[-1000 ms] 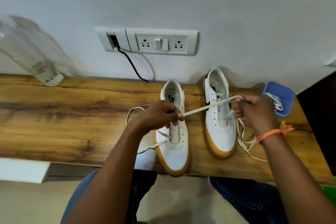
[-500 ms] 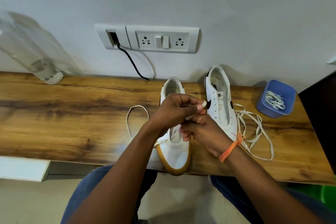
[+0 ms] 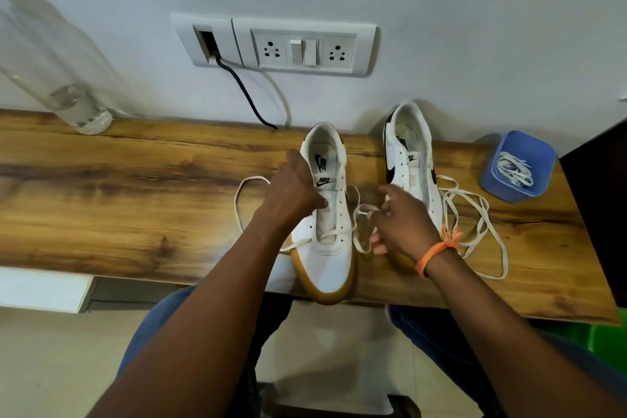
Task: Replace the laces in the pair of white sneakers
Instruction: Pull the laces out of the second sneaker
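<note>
The left hand [image 3: 294,188] holds the side of the near sneaker [image 3: 327,214] on the wooden table [image 3: 135,200]. The right hand [image 3: 403,222] pinches its cream lace [image 3: 360,214] just beside it.

A wood-grain shelf [image 3: 135,207] against the wall carries two white gum-soled sneakers [image 3: 330,248] [image 3: 412,159], loose cream laces [image 3: 475,214], a blue plastic cup [image 3: 515,166] and a clear bottle [image 3: 81,112].

Even, soft indoor light; wide-angle bending at edges, slight motion blur throughout.
</note>
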A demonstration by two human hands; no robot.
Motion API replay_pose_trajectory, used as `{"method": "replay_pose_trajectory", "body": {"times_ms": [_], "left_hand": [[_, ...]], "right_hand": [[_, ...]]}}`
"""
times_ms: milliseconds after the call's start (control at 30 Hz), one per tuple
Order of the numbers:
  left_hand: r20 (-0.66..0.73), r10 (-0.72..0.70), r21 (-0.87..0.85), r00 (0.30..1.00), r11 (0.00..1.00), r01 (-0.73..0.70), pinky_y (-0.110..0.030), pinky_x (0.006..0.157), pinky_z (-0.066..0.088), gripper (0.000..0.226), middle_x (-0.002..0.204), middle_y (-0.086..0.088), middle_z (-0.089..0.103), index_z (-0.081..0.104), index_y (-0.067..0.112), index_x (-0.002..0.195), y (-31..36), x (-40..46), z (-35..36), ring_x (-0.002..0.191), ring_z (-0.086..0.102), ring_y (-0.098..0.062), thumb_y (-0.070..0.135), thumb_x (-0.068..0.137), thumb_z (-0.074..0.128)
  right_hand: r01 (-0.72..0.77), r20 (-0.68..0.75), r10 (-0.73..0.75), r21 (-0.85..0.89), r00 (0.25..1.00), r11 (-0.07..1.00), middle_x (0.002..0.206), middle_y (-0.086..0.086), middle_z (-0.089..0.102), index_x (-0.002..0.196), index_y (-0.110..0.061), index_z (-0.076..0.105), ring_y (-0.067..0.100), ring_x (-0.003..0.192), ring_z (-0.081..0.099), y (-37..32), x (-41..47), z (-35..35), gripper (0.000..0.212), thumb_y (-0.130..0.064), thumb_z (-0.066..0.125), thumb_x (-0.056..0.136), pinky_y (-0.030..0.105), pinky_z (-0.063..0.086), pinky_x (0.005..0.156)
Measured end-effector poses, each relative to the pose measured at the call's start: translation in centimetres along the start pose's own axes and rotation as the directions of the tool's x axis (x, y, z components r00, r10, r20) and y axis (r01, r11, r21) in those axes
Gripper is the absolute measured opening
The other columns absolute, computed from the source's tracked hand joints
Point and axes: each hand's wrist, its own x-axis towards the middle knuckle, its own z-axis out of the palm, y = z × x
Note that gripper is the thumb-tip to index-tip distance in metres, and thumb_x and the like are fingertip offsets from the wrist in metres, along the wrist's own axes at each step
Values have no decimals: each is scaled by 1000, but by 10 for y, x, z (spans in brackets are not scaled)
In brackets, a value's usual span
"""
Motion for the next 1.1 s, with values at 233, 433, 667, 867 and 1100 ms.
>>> {"method": "replay_pose_trajectory", "body": {"times_ms": [233, 433, 667, 867, 1100], "left_hand": [[193, -40, 98, 980, 995, 21, -41, 72, 61, 31, 81, -14, 69, 62, 2, 89, 0, -1, 0, 76, 72, -29, 16, 75, 86], [196, -67, 137, 978, 990, 40, -41, 76, 61, 35, 81, -13, 68, 57, 6, 78, -2, 3, 5, 81, 72, -28, 21, 72, 89], [211, -88, 96, 973, 993, 69, -43, 78, 61, 41, 91, -16, 70, 62, -1, 93, -4, 4, 2, 87, 72, -30, 17, 69, 90], [219, -66, 109, 973, 993, 42, -38, 79, 61, 41, 91, -11, 70, 61, 3, 100, -4, 6, 5, 82, 72, -24, 19, 73, 87], [221, -55, 119, 974, 992, 29, -38, 74, 62, 35, 80, -10, 69, 62, 3, 93, -6, 7, 4, 77, 74, -23, 19, 74, 86]], "right_hand": [[496, 64, -526, -449, 848, 744, 106, 3, 56, 102, -16, 71, 22, 90, 59, -6, -21, 34, 16, -20, 65, 89, 28, 47, 71], [385, -43, -430, -377, 902, 843, 82, -18, 46, 84, -13, 58, 6, 69, 53, 9, -8, 61, 17, -18, 74, 77, 10, 38, 55], [273, -82, -322, -363, 943, 891, 91, 0, 52, 62, -28, 71, 5, 79, 45, 0, 4, -1, 20, -16, 79, 76, 14, 33, 63], [161, -157, -295, -561, 942, 812, 119, 6, 43, 96, -21, 73, 27, 96, 58, 0, -5, 9, 22, -20, 80, 75, 29, 49, 76], [369, -70, -523, -630, 850, 684, 120, 13, 55, 85, -25, 75, 38, 110, 55, 6, -24, 68, 17, -18, 81, 71, 49, 51, 83]]}}
